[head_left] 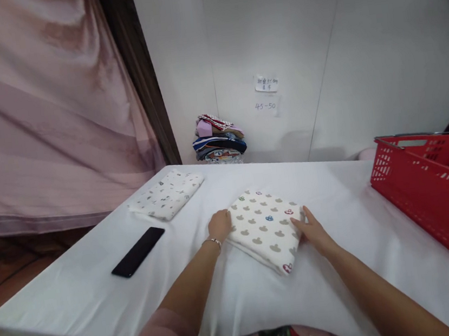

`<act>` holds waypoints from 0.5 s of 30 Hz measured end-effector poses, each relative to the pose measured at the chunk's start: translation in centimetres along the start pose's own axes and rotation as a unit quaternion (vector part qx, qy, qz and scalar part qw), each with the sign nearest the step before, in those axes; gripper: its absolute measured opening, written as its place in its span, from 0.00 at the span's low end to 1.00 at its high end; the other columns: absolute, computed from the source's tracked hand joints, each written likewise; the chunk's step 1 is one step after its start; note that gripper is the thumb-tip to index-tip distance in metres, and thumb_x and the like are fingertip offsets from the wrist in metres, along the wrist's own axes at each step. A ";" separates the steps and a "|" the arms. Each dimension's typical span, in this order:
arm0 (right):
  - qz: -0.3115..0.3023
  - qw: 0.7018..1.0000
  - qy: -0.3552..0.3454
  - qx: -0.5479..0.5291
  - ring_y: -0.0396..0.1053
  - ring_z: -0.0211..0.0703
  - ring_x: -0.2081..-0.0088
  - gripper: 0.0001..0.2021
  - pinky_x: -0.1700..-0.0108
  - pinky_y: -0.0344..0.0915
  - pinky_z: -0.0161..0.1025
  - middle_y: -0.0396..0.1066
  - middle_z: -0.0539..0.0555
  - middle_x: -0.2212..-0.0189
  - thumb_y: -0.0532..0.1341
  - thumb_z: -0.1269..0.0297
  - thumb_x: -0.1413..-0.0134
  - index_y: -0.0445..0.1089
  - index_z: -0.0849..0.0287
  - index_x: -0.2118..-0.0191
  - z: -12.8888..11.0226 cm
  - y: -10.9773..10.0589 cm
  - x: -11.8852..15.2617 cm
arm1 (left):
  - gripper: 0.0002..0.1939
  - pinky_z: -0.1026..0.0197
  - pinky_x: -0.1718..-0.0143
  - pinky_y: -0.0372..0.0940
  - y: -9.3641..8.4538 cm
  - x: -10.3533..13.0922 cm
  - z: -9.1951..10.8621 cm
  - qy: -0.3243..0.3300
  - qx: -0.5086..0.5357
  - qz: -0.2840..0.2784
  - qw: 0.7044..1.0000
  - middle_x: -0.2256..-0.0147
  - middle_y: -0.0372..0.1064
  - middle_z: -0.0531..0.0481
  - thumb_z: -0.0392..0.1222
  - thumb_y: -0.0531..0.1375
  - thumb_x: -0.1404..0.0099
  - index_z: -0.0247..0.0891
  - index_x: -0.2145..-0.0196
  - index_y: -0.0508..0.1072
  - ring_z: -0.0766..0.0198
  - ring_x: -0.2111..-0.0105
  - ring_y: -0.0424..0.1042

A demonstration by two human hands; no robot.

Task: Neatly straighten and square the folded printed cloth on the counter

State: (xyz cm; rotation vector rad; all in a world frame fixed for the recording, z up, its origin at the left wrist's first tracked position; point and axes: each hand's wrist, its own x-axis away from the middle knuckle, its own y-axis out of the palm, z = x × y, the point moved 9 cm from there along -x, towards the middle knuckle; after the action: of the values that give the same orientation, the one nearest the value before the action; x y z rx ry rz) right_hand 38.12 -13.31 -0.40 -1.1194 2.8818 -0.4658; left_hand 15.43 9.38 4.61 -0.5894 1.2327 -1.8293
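Observation:
A folded white cloth (265, 227) printed with grey mouse-head shapes lies in the middle of the white-covered table (232, 298). My left hand (219, 226) is curled against its left edge, a thin bracelet on the wrist. My right hand (310, 229) presses flat against its right edge, fingers touching the fabric. Both hands flank the cloth; neither lifts it.
A second folded patterned cloth (167, 195) lies at the far left of the table. A black phone (138, 251) rests near the left edge. A red plastic basket (440, 190) stands at the right. A stack of folded fabrics (219, 138) sits against the back wall. A pink curtain (38, 114) hangs left.

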 end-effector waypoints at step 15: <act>0.014 0.944 -0.253 0.210 0.51 0.49 0.39 0.17 0.40 0.52 0.52 0.57 0.55 0.41 0.55 0.63 0.47 0.69 0.54 0.52 -6.3 0.5 -4.2 | 0.21 0.60 0.58 0.62 0.0 4.3 1.1 0.029 0.102 0.089 0.990 0.51 0.64 0.45 0.50 0.53 0.37 0.39 0.49 0.64 0.59 0.54 0.66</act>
State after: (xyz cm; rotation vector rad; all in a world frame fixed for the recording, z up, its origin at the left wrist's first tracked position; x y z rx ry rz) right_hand 40.16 -8.42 5.08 -0.9497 2.2159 -0.6415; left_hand 13.95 5.20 4.75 -0.3044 1.0823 -1.8034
